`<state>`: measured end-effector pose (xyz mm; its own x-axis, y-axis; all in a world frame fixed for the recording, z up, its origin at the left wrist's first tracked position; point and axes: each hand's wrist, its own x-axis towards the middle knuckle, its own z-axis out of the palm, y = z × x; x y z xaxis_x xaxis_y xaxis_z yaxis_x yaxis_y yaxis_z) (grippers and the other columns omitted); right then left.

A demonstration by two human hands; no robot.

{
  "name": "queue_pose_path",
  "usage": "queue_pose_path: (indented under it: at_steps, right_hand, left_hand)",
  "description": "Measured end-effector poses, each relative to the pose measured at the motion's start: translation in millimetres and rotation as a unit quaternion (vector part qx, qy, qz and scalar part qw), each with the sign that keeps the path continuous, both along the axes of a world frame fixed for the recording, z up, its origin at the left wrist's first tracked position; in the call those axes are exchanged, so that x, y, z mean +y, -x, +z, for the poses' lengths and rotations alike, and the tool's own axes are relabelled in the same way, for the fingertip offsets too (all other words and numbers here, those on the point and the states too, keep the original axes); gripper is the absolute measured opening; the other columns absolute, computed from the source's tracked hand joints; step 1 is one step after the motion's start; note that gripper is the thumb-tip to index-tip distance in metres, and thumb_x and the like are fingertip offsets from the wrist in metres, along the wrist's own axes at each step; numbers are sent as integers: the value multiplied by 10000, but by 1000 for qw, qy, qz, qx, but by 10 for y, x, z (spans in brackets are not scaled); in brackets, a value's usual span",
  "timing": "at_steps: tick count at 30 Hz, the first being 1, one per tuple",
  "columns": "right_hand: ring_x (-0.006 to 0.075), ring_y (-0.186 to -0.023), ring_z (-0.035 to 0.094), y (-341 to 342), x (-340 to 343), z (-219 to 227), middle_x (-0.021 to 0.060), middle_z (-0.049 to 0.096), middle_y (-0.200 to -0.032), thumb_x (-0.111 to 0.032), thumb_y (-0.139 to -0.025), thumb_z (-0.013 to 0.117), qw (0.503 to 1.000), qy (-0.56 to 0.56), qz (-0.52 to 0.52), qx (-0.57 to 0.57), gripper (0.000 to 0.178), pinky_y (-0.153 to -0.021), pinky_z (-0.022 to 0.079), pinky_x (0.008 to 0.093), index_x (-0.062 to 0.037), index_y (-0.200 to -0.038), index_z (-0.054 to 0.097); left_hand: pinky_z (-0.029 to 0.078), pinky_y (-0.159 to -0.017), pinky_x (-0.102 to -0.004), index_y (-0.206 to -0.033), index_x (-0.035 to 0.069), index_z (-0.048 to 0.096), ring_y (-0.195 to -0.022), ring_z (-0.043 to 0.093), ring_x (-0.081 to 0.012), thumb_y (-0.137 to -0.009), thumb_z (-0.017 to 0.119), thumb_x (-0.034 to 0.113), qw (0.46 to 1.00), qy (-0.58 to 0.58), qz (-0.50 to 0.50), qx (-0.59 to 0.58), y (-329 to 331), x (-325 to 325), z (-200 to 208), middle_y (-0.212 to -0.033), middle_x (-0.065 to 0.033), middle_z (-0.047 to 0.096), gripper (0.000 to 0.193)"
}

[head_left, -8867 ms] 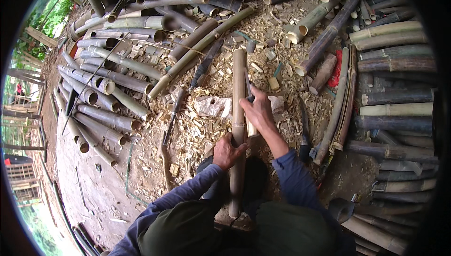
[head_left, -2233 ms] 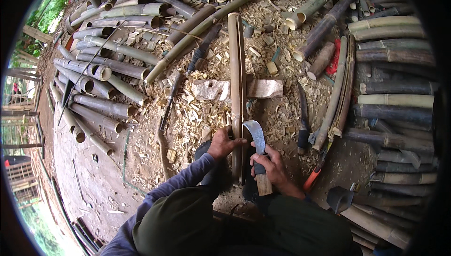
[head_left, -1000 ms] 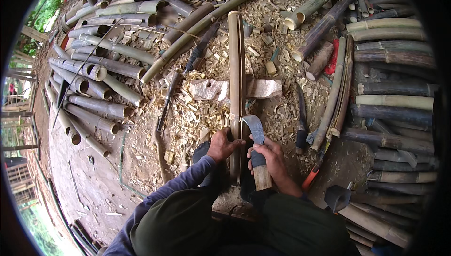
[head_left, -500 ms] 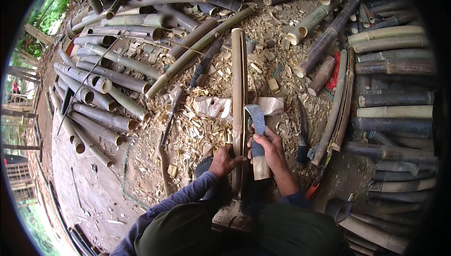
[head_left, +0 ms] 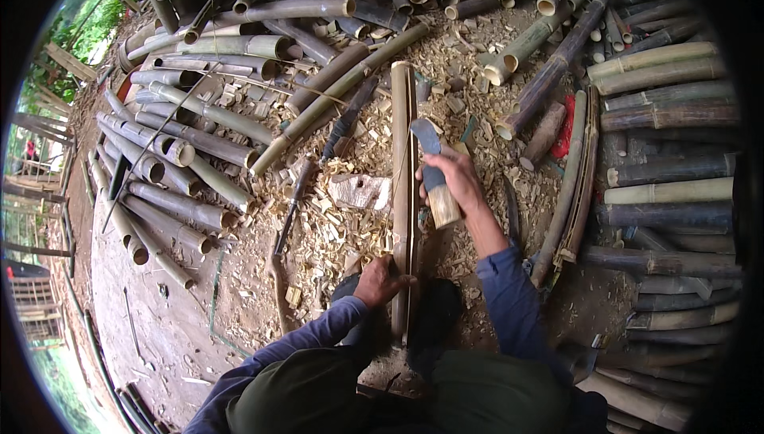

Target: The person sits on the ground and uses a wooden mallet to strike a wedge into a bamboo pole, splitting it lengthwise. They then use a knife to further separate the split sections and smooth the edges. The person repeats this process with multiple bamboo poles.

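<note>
Bamboo pole (head_left: 402,187), long and split along its length, lies upright in the view on a ground strewn with wood chips (head_left: 334,227), running away from the person's knees. Far left, a heap of cut bamboo culms (head_left: 175,155) is stacked at a slant. The left hand (head_left: 380,281) is closed around the pole's near end, pinning it down. A pale flat offcut (head_left: 360,191) lies just left of the pole. The right hand (head_left: 454,183) is clenched on the wooden handle of a machete (head_left: 434,171), its blade raised just right of the pole. Farther right, more bamboo poles (head_left: 668,195) are piled crosswise.
</note>
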<state>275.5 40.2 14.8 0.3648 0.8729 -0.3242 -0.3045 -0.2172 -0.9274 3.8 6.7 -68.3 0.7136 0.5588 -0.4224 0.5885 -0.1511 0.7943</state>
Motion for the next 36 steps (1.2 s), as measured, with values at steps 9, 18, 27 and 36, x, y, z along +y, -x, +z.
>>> queue_pose_path:
  at_steps: [9,18,27,36]
  right_hand:
    - [228,-494,660,-586,945,252,143,705,-747,-190,-928,654,1000,12,-26,0,272,-418,560,345,40,-1073,647]
    - [211,-592,689,-283,334,385,130,705,-853,-233,-996,604,984,-55,-37,167,308,-470,576,327,-15,-1204,539]
    - [165,-646,664,1018,-1675,342,94,663,-878,-152,-949,656,995,85,24,40,225,-523,551,308,29,-1081,641]
    - [284,-851,644,1233,-2008,314,176,621,-918,-114,-891,709,952,98,99,-271,406,-799,524,389,69,-1226,571]
  left_hand:
    - [539,-806,-436,-1084,-19,700,-843,703,-315,-818,840,492,1000,18,-13,-3,10,33,66,-882,-198,723,593]
    - [540,-849,-432,-1080,-24,698,-911,706,-324,-804,859,439,993,100,-1,-65,130,106,-80,-954,-220,728,562]
    - [534,-870,-383,-1148,-42,617,-976,665,-222,-816,883,293,986,137,22,-90,42,-3,-260,-1032,-169,713,541]
    - [529,-862,-463,-1129,-43,580,-974,687,-359,-784,871,438,999,-2,38,13,-110,-110,34,-1007,-237,694,660]
